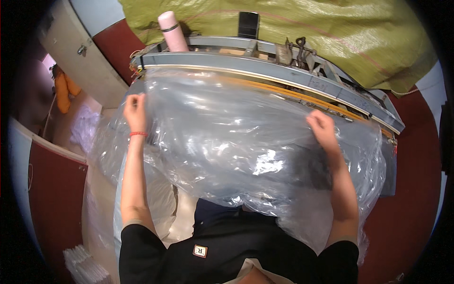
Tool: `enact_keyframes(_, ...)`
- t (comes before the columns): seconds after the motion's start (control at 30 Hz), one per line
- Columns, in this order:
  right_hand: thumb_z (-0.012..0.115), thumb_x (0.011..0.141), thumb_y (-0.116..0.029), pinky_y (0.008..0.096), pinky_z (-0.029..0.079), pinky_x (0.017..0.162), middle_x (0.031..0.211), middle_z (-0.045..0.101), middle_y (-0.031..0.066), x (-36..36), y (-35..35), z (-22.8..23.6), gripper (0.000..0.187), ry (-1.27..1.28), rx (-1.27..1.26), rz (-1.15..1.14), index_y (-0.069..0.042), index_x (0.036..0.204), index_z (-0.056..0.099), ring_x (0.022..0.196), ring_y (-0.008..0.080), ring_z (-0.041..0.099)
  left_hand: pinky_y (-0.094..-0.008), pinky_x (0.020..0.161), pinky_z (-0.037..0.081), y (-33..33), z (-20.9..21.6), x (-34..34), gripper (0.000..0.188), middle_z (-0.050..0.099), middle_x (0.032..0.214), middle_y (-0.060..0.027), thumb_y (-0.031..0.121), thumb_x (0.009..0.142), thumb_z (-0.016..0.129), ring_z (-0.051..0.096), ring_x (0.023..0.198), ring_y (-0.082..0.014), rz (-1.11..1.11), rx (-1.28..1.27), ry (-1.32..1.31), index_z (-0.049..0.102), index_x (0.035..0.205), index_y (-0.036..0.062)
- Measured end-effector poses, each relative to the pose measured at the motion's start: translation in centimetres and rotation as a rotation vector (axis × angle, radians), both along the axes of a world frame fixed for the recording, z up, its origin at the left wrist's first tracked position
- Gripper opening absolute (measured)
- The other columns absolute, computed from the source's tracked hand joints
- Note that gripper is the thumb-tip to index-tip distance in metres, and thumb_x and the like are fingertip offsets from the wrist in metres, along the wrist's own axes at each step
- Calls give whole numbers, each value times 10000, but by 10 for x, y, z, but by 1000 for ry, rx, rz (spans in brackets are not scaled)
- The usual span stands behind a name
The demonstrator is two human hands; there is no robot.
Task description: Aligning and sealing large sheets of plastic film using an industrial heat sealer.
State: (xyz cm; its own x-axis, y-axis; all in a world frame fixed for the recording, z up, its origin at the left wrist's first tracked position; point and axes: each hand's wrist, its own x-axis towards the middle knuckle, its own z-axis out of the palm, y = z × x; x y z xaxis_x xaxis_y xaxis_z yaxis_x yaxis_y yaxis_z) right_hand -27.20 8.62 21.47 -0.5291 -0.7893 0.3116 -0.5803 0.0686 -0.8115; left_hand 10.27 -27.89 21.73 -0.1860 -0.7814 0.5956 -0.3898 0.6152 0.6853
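A large sheet of clear plastic film (222,128) lies spread over the front of a long grey metal machine (198,60) and hangs down toward my body. My left hand (135,111) is closed in a pinch on the film near its far left part, a red bracelet at the wrist. Toward the right, my right hand (322,127) has its fingers curled together on the film, just in front of the yellow strip (283,91) along the machine. The film stretches between both hands, wrinkled and shiny, and drapes past my right forearm.
On the machine's frame stand a pink bottle (172,33) and a dark phone-like slab (248,24). Black metal hooks (301,49) rise at its right. Behind hangs a yellow-green woven sheet (321,33). A stack of folded plastic (85,265) lies at lower left, near an open door (78,52).
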Motion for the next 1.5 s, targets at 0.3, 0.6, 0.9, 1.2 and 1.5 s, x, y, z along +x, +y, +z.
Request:
enact_keyframes(0.3,576,784,-145,221,385,673,705,545,24,-101,262,-37,166,252,102,-734,20,791,559,703,89,460,-519,974,158,113,-26,-18,704,243,1337,-157,372,739,574,168,1254,-332,-550,-216,-949,276,1276,29)
enact_keyframes(0.6,575,792,-154,203,369,647,702,527,-6,-124,359,-60,169,223,163,-797,12,772,554,680,75,436,-469,996,132,104,-17,-29,771,200,1359,-147,497,747,498,135,1273,-293,-444,-172,-957,249,1281,-1)
enact_keyframes(0.9,578,791,-134,193,372,694,748,536,-13,-126,364,-59,148,118,19,-826,14,794,567,723,73,458,-472,966,213,103,-25,-24,603,287,1324,-133,375,780,524,228,1240,-300,-412,-193,-880,349,1234,18)
enact_keyframes(1.2,564,800,-116,194,370,725,797,542,-7,-128,368,-58,136,66,-1,-814,17,830,572,774,78,473,-339,820,387,50,-34,-51,304,555,991,-110,155,755,570,485,981,-275,-295,-15,-445,550,1042,58)
enact_keyframes(1.5,557,808,-218,195,375,685,778,534,-19,-150,353,-59,200,-186,-181,-887,-28,858,598,722,86,474,-376,671,413,24,-45,-79,103,539,744,-129,117,748,545,507,764,-310,-64,-153,-464,518,749,17)
